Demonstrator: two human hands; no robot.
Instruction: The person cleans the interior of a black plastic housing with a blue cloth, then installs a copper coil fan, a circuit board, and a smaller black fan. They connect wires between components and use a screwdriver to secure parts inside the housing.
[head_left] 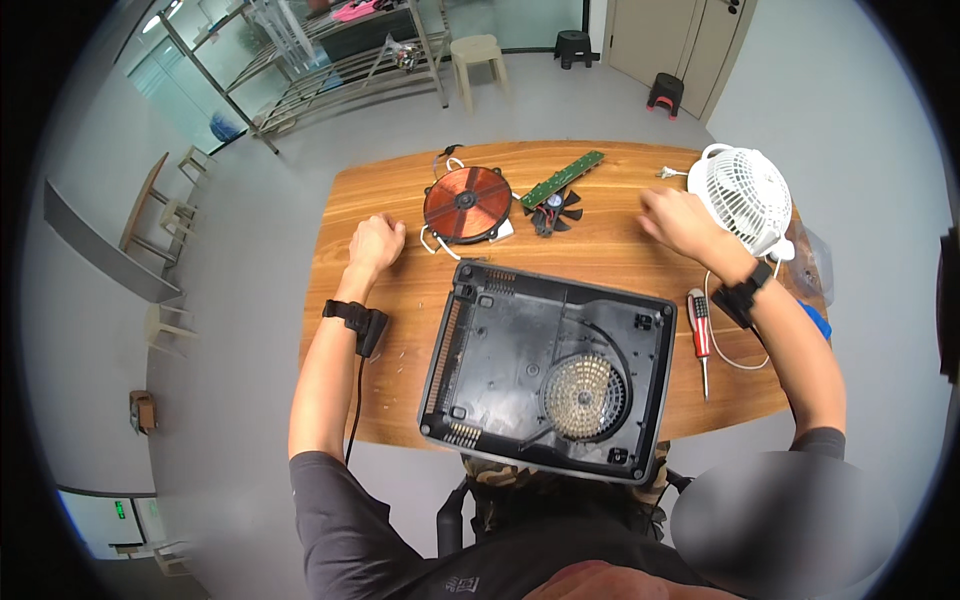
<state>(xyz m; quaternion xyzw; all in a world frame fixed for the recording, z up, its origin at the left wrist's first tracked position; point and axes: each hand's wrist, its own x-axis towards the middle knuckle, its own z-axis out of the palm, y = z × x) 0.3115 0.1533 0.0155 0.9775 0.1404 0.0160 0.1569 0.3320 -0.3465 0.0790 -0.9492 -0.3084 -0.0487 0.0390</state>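
The black plastic case (500, 360) lies at the near middle of the wooden table (350, 415), its near edge jutting past the table's near edge over the person's lap. Bare wood opens left of the case, toward the left forearm, and between the small black fan (553, 214) and the right hand (684, 224); the strip between the case's far rim and the copper coil (448, 205) is narrower. On the right, the screwdriver (699, 320) takes up room just beside the case, and the white fan (745, 195) fills the far right corner. The case sits with its hollow side up, long axis running left to right, its right end turned slightly nearer; its round grille (583, 398) is in the near right part. The screwdriver points its tip nearer. The left hand (378, 242) rests near the coil, fingers curled in; the right hand is just beside the white fan, fingers also curled in, and whether either fist encloses anything small, I cannot tell
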